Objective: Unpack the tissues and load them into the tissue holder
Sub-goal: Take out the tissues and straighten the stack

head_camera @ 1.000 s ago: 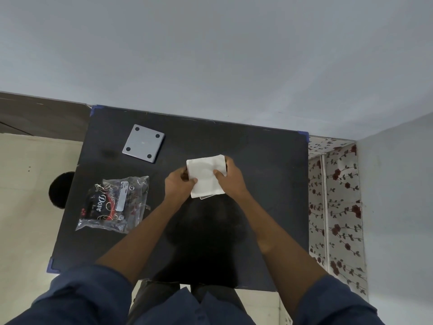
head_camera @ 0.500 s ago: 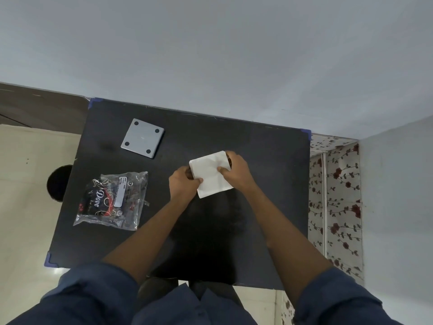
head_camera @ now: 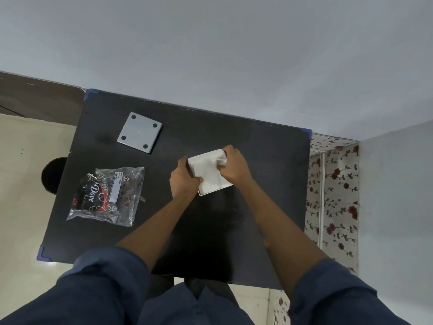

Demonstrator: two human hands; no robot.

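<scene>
Tissues [head_camera: 209, 171], already unpacked, are gripped by both hands' fingers [head_camera: 222, 161] over the holder [head_camera: 212, 191]; seating remains.

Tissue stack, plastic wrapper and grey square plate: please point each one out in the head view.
tissue stack [head_camera: 209, 171]: head view, on its white top face between the hands.
plastic wrapper [head_camera: 106, 195]: head view, on its printed middle.
grey square plate [head_camera: 139, 132]: head view, at the centre of its flat face.

On the table [head_camera: 269, 160], wrapper [head_camera: 106, 195] lies left of tissues [head_camera: 208, 174].
</scene>
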